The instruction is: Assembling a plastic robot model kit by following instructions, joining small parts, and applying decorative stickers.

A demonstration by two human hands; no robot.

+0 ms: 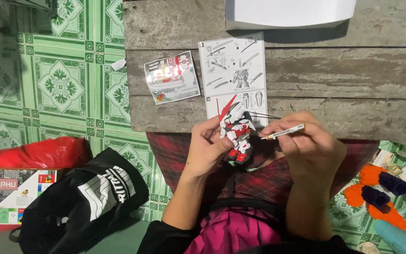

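The left hand (207,148) is closed around a small red, white and black robot model (236,136), gripping it from its nine o'clock side and holding it upright just off the near edge of the weathered wooden desk (344,70), above a lap covered in dark red plaid cloth (259,181). A red blade-like part sticks up from the model toward one o'clock. The right hand (306,143), at the model's three o'clock, is closed on a thin white pen-like tool (284,132), whose tip points toward nine o'clock and sits just beside the model's shoulder; whether it touches cannot be told. On the desk at twelve o'clock from the model lies a printed instruction sheet (233,70) with grey line drawings, and at about ten o'clock a small glossy sticker sheet (171,77), tilted. A white box (290,11) sits at the far edge of the desk. On the green patterned tile floor (59,84), at eight o'clock from the hands, lie a black bag (90,202), a red plastic bag (38,153) and a colourful flat box (10,195); at four o'clock lies an orange and dark blue plush toy (377,195).
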